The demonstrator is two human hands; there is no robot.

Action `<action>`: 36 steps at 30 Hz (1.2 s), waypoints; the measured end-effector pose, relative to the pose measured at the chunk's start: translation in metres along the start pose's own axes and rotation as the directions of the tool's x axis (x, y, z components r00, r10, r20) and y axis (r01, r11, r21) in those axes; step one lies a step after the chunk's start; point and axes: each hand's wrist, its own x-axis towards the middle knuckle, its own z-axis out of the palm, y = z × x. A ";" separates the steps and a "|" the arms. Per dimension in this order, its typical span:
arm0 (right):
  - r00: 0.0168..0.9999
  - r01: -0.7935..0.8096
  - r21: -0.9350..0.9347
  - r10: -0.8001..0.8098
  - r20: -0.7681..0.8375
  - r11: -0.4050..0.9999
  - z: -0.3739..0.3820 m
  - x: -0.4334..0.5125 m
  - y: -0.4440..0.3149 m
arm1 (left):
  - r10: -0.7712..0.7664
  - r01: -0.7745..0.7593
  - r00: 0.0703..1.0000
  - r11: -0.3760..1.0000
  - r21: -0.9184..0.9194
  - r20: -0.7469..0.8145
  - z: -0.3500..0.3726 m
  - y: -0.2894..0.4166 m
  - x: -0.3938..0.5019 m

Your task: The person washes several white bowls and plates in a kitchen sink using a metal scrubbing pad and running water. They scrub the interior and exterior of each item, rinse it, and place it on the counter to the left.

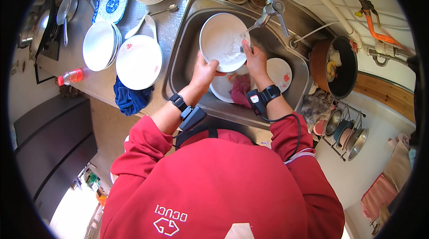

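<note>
A white plate with a red flower print (pixel 223 43) is tilted under the metal tap (pixel 268 14), with water running onto it. My left hand (pixel 206 71) grips its lower left rim, thumb on the upper face. My right hand (pixel 255 59) holds the right rim, fingers by the flower print. Below, in the steel sink (pixel 187 85), lie more white plates, one at the right (pixel 280 73) with a red flower print. A dark red cloth (pixel 240 88) rests on a plate there, partly behind my right forearm.
Left of the sink stand white plates (pixel 139 63), stacked bowls or plates (pixel 99 46), spoons (pixel 150 24), a blue-patterned dish (pixel 112 4), a blue cloth (pixel 130 96) and a red-capped bottle (pixel 71 77). A deep pot with food (pixel 318 64) stands right of the sink.
</note>
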 end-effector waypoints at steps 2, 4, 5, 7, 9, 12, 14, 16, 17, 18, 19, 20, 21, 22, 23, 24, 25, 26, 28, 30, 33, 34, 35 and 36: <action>0.999 0.019 -0.014 -0.020 -0.045 1.000 0.003 -0.004 0.000 | -0.027 0.025 0.998 0.999 -0.036 -0.048 0.008 -0.006 -0.006; 0.998 0.014 0.054 -0.011 -0.066 0.998 0.007 -0.006 0.001 | -0.090 0.074 0.992 0.982 -0.174 -0.088 0.015 -0.012 -0.009; 0.998 -0.038 0.082 0.042 -0.049 0.996 0.012 -0.009 0.001 | -0.112 0.086 0.989 0.966 -0.244 -0.096 0.018 -0.015 -0.009; 0.991 -0.084 0.134 0.097 -0.092 0.987 0.020 -0.016 0.001 | -0.098 0.064 0.989 0.958 -0.279 -0.110 0.019 -0.019 -0.005; 0.979 -0.142 0.220 0.170 -0.114 0.965 0.030 -0.033 -0.001 | -0.084 0.045 0.985 0.969 -0.244 -0.153 0.019 -0.024 0.000; 0.971 -0.225 0.215 0.236 -0.026 0.950 0.047 -0.058 -0.009 | 0.041 -0.068 0.984 0.986 -0.153 -0.175 0.014 -0.024 0.010; 0.968 -0.244 0.202 0.251 -0.014 0.949 0.046 -0.059 -0.016 | 0.098 -0.118 0.973 0.989 -0.087 -0.211 0.012 -0.022 0.010; 0.954 -0.292 0.086 0.296 -0.040 0.953 0.035 -0.045 -0.022 | 0.025 -0.046 0.975 0.995 -0.090 -0.222 0.010 -0.019 0.004; 0.977 -0.198 0.105 0.205 -0.056 0.975 0.024 -0.036 -0.022 | 0.038 -0.056 0.980 0.994 -0.091 -0.195 0.011 -0.018 0.003; 0.993 -0.084 -0.003 0.083 -0.082 0.996 0.021 -0.028 -0.022 | 0.019 -0.037 0.982 0.995 -0.097 -0.188 0.012 -0.017 -0.001; 0.988 0.084 -0.117 -0.098 -0.119 0.990 0.016 -0.026 -0.021 | 0.001 -0.019 0.984 0.994 -0.103 -0.179 0.013 -0.015 -0.003; 0.980 0.128 -0.144 -0.147 -0.135 0.981 0.018 -0.025 -0.019 | 0.017 -0.039 0.983 0.992 -0.118 -0.185 0.014 -0.014 -0.002; 0.998 -0.021 -0.048 0.018 -0.052 0.999 0.018 -0.026 -0.016 | 0.014 -0.033 0.982 0.994 -0.100 -0.188 0.015 -0.014 -0.001; 0.993 -0.117 0.059 0.118 -0.010 0.991 0.022 -0.032 -0.013 | 0.041 -0.057 0.981 0.995 -0.085 -0.188 0.015 -0.014 0.001; 0.974 -0.225 0.162 0.220 0.048 0.961 0.028 -0.041 -0.011 | 0.057 -0.072 0.979 0.995 -0.067 -0.198 0.015 -0.014 0.003; 0.978 -0.206 -0.029 0.207 0.010 0.978 0.035 -0.048 -0.009 | 0.059 -0.071 0.977 0.996 -0.051 -0.205 0.015 -0.014 0.004; 0.947 -0.298 0.118 0.278 0.160 0.947 0.038 -0.053 -0.007 | 0.067 -0.076 0.975 0.996 -0.036 -0.214 0.014 -0.014 0.007; 0.966 -0.247 0.143 0.233 0.108 0.959 0.039 -0.053 -0.006 | 0.092 -0.098 0.974 0.995 -0.020 -0.208 0.013 -0.014 0.008; 0.984 -0.178 0.101 0.175 0.038 0.979 0.037 -0.048 -0.005 | 0.129 -0.125 0.976 0.992 0.030 -0.176 0.011 -0.014 0.005; 0.990 -0.012 -0.074 0.002 -0.144 0.997 0.025 -0.030 -0.006 | 0.115 -0.109 0.984 0.993 0.050 -0.138 0.010 -0.014 0.001; 0.988 0.068 -0.173 -0.090 -0.122 0.983 0.016 -0.017 -0.008 | 0.088 -0.097 0.990 0.992 -0.075 -0.112 0.011 -0.016 -0.001; 0.995 0.009 -0.150 -0.024 -0.096 0.989 0.018 -0.021 -0.009 | 0.070 -0.079 0.992 0.993 -0.083 -0.104 0.011 -0.017 0.001; 0.997 -0.026 -0.120 0.018 -0.071 0.992 0.020 -0.025 -0.009 | 0.059 -0.067 0.988 0.996 -0.055 -0.140 0.012 -0.018 0.004; 0.991 -0.135 -0.093 0.135 -0.011 0.986 0.025 -0.034 -0.011 | 0.091 -0.096 0.984 0.995 -0.032 -0.151 0.012 -0.019 0.008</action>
